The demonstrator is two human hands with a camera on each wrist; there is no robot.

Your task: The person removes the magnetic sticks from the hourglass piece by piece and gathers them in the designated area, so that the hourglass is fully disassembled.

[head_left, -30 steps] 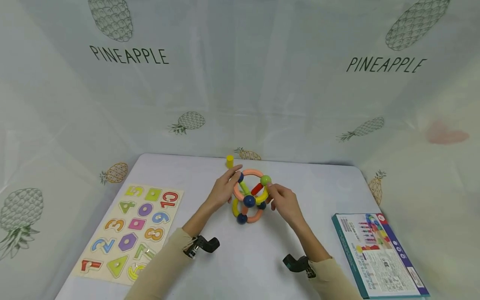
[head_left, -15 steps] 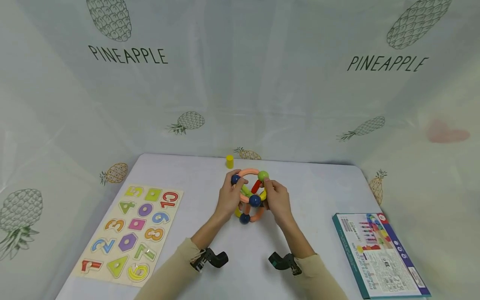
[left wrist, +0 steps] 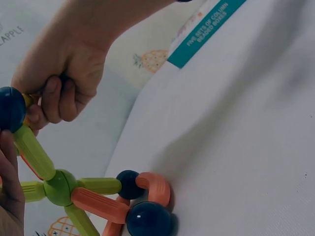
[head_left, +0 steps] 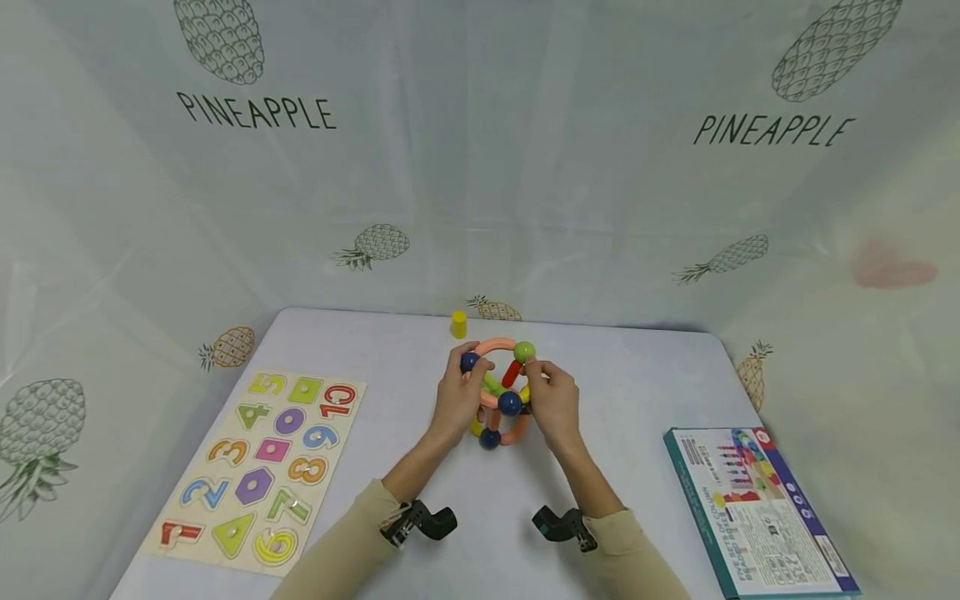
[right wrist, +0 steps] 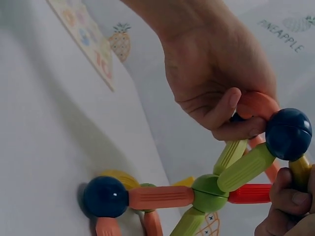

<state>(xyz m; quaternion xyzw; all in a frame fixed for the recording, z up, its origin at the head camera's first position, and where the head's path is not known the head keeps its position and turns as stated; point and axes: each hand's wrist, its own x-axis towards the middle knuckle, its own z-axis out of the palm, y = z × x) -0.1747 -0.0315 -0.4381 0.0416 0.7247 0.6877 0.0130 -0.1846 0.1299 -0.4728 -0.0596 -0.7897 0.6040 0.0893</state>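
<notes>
A ball-and-stick building toy (head_left: 510, 403) stands at mid-table, made of blue and light green balls joined by straight and curved rods. My left hand (head_left: 453, 398) grips its upper left side. In the right wrist view that hand (right wrist: 221, 73) curls round a peach curved rod (right wrist: 258, 104) beside a blue ball (right wrist: 289, 133). On the opposite side my right hand (head_left: 557, 404) pinches the yellow curved rod below the upper light green ball (head_left: 524, 352). Its curled fingers show in the left wrist view (left wrist: 56, 101). Below, a light green hub ball (left wrist: 60, 188) joins several rods.
A number-and-shape puzzle board (head_left: 273, 448) lies on the left of the white table (head_left: 630, 383). The toy's printed box (head_left: 761, 508) lies at the right. A small yellow cylinder (head_left: 459, 324) stands at the back edge, before a pineapple-print curtain (head_left: 525, 167).
My left hand has gone from outstretched fingers to a grip on the toy's upper left side. My right hand has moved slightly left, and the toy's upper ring has turned a little.
</notes>
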